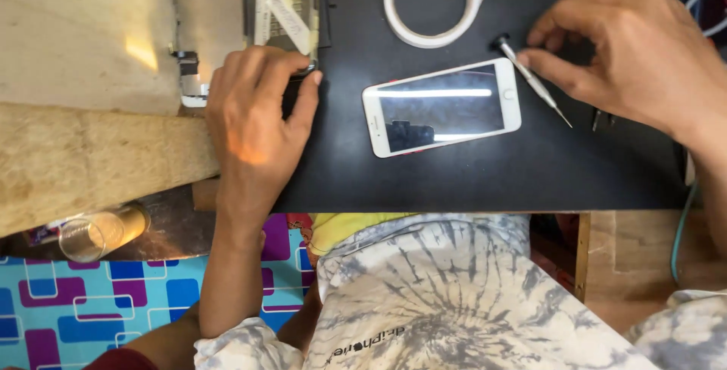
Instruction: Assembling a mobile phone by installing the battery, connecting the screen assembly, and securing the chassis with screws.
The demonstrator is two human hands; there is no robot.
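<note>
Fingers (541, 63) of the right hand (636, 52) are pinching a screwdriver (530, 78) beside the phone (441, 106); the left hand (254, 116) is gripping a dark part (291, 90) at the counter's (469, 181) left edge.

The phone (441, 107) has a shiny glass front with a white plastic edge. The little screwdriver (530, 78) looks like smooth silver metal. The mat (485, 173) is dull black. The tape roll (433, 0) is glossy white. The counter (83, 150) is rough, pale wood.
</note>
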